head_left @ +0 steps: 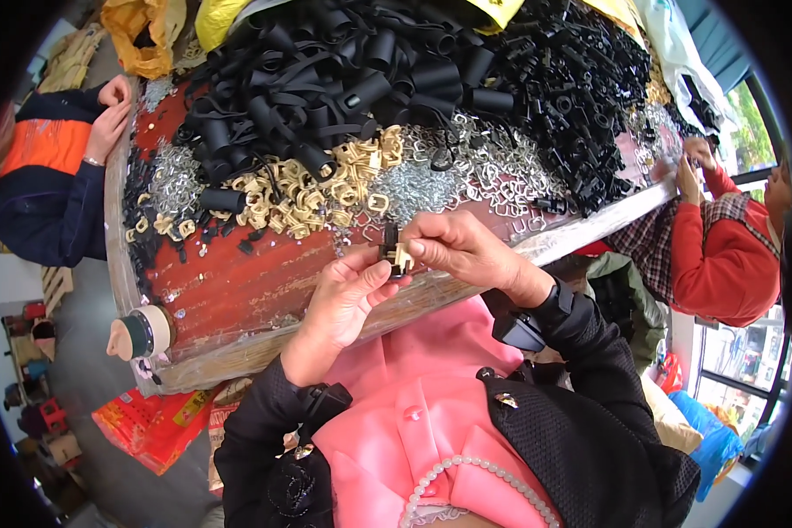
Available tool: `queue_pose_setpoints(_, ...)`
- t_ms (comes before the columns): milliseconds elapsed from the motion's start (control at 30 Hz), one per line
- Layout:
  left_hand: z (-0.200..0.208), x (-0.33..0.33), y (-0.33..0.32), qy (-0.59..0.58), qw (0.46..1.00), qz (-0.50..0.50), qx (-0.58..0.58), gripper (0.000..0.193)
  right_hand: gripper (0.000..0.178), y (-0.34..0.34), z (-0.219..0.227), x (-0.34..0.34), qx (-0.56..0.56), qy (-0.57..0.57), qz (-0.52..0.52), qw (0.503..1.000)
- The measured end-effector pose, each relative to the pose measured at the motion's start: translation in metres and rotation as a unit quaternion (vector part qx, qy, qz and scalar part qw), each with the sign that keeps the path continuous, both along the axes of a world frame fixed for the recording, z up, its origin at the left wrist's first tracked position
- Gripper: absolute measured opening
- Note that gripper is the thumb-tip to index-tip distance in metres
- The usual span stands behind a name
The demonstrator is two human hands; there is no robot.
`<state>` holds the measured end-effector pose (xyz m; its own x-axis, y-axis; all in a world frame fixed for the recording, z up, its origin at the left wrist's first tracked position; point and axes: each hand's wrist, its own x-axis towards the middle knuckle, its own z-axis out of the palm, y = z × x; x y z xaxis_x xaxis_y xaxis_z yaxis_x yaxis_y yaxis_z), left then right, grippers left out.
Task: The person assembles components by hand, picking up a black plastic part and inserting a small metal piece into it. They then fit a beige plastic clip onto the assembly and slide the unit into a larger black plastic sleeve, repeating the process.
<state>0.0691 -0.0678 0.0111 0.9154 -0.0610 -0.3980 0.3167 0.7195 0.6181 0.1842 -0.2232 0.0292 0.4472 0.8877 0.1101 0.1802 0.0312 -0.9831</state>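
Scuffed red worktop point(238, 304) with wooden rim point(286, 345); windows point(752, 128) at the room's right. Left hand point(345, 289) and right hand point(463, 251) pinch a cream-and-black piece point(403, 257) above the near edge.

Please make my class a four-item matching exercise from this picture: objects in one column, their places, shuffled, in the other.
Column one
1. Small cream piece
2. Black tubes
3. Silver wire loops
4. Red bag

Column two
A. Below the near left corner of the table
B. Between the cream heap and the small black parts
C. At the fingers of the left hand and right hand
D. Heaped toward the table's far side

Right pairs: 1-C, 2-D, 3-B, 4-A
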Motion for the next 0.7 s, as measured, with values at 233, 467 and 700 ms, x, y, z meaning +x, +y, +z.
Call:
queue_pose_setpoints(233, -0.003, 0.001, -0.002, -0.010, 0.999, -0.023, -0.028, 0.026, 0.019, -0.002, 0.010, -0.002, -0.065, -0.057, -0.031, 0.996)
queue_pose_setpoints(467, -0.002, -0.003, 0.007, 0.022, 0.999, -0.030, -0.007, 0.023, 0.019, -0.042, -0.001, 0.011, -0.139, -0.180, -0.148, 0.962)
queue_pose_setpoints(700, -0.015, -0.021, 0.043, 0.029, 0.998, 0.043, 0.027, 0.024, 0.012, -0.114, -0.023, 0.054, -0.320, -0.548, -0.241, 0.734)
